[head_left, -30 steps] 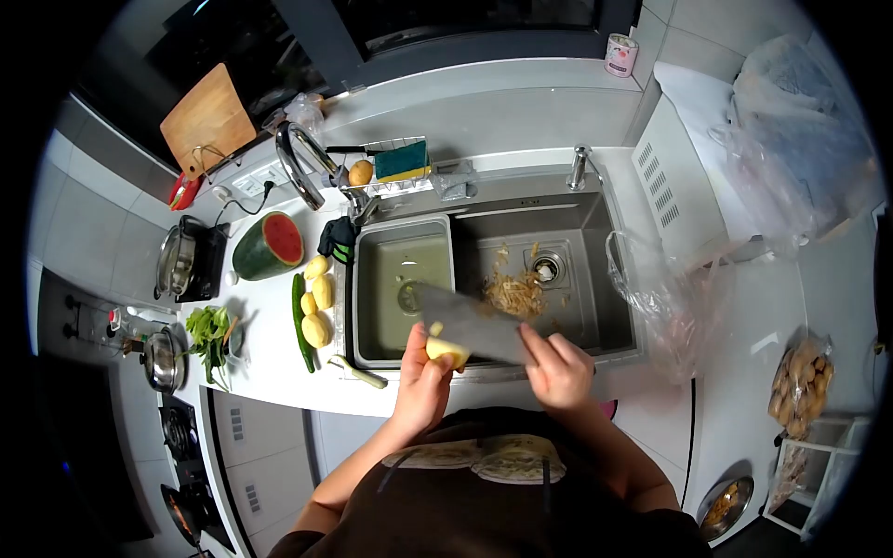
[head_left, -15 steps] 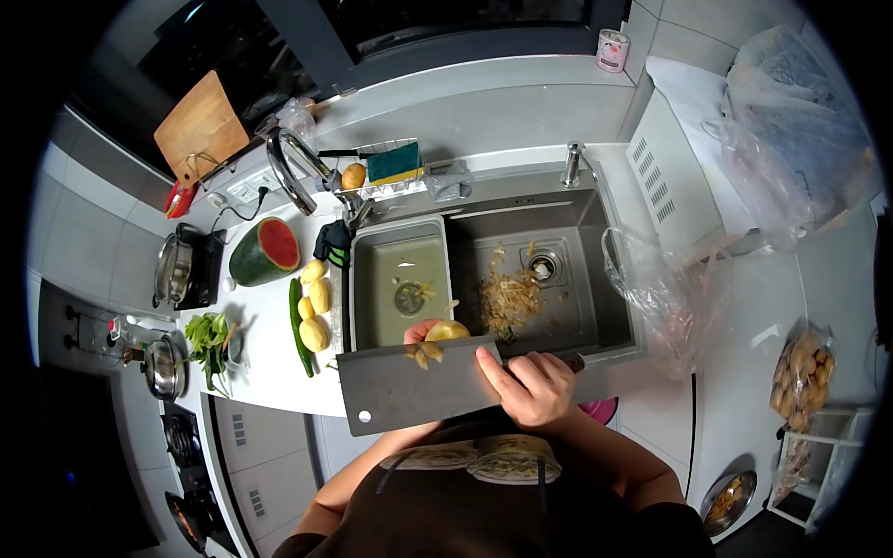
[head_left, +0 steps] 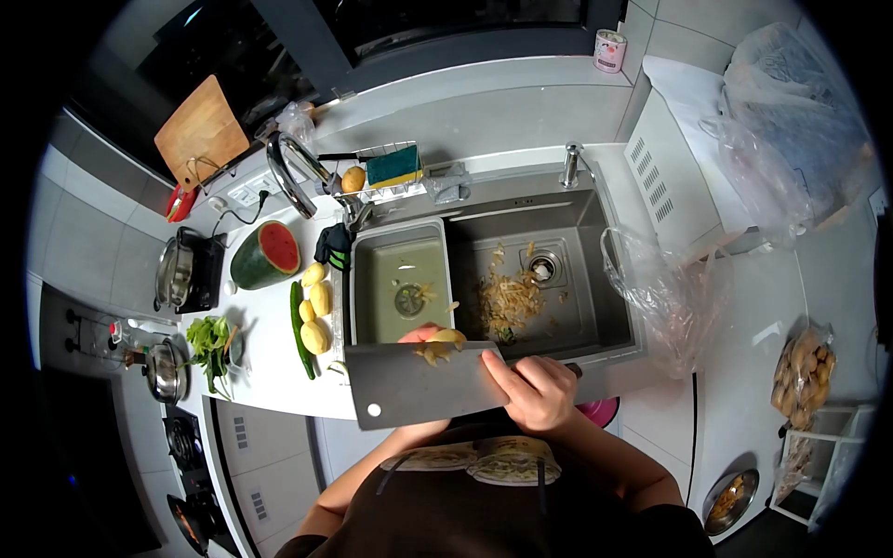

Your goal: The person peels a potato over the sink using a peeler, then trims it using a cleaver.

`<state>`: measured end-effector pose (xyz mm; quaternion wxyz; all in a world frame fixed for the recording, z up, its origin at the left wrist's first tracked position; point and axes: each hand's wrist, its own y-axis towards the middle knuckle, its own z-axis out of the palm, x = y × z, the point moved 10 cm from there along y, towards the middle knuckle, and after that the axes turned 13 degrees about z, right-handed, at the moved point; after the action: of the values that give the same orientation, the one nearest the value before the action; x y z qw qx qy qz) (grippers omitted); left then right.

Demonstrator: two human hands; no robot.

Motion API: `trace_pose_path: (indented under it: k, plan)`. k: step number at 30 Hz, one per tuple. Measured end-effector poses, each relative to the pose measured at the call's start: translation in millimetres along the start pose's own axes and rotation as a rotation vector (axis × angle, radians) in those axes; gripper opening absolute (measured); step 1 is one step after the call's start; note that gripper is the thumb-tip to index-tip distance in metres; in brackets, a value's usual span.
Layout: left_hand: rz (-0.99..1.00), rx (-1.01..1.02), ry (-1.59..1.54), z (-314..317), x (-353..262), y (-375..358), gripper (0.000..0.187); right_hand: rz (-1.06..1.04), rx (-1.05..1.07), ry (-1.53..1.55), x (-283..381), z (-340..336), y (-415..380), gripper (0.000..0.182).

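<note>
My right hand is closed round the handle of a broad cleaver, index finger laid along the blade. The blade is tilted and spans the front edge of the sink. Bits of peel cling near its upper edge. Just behind that edge, a partly peeled yellow potato shows, gripped by my left hand. The blade hides most of that hand and part of the potato. Beyond them, a heap of peelings lies in the right sink basin near the drain.
Left of the sink are peeled potatoes, a cucumber, a cut watermelon and leafy greens. A basin of water fills the sink's left side. A plastic bag hangs over its right edge.
The cleaver has shifted slightly right and its left end has risen a little. The potato's visible part has become smaller and flatter behind the blade. Both hands keep their hold.
</note>
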<state>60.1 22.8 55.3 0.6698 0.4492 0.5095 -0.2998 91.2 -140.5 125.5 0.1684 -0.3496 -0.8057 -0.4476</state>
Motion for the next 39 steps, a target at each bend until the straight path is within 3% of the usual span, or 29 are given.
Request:
trace_pose_path:
  k: [2,3,5,6,7,11,14,17,33,39]
  plan:
    - [0.215,0.075,0.334,0,-13,-2,0.048,0.032,-0.011,-0.02,-4,-1,1,0.035]
    - [0.215,0.075,0.334,0,-16,-7,0.048,0.066,-0.019,-0.04,-9,-2,1,0.034]
    - [-0.139,-0.05,-0.039,-6,11,-25,0.054,0.225,0.084,-0.05,-33,6,-3,0.037]
    - [0.087,0.042,-0.022,2,-6,-10,0.059,0.29,0.071,-0.025,-47,8,-5,0.039]
    - [0.141,0.031,-0.083,9,-18,-3,0.057,0.353,0.057,0.0,-59,10,-8,0.04]
    - [-0.187,-0.134,-0.594,4,18,-13,0.047,0.336,-0.004,0.035,-50,-4,-10,0.04]
    - [-0.327,-0.146,-0.565,7,33,-15,0.036,0.001,-0.053,-0.054,-5,-9,-1,0.037]
    - [-0.385,-0.201,-0.556,7,36,-13,0.032,-0.123,-0.038,-0.066,12,-4,-1,0.038]
    - [-0.414,-0.13,-0.599,16,41,-28,0.032,-0.255,0.002,-0.208,13,1,-2,0.041]
    - [-0.425,-0.114,-0.62,14,39,-32,0.032,-0.259,-0.021,-0.126,15,-1,0,0.042]
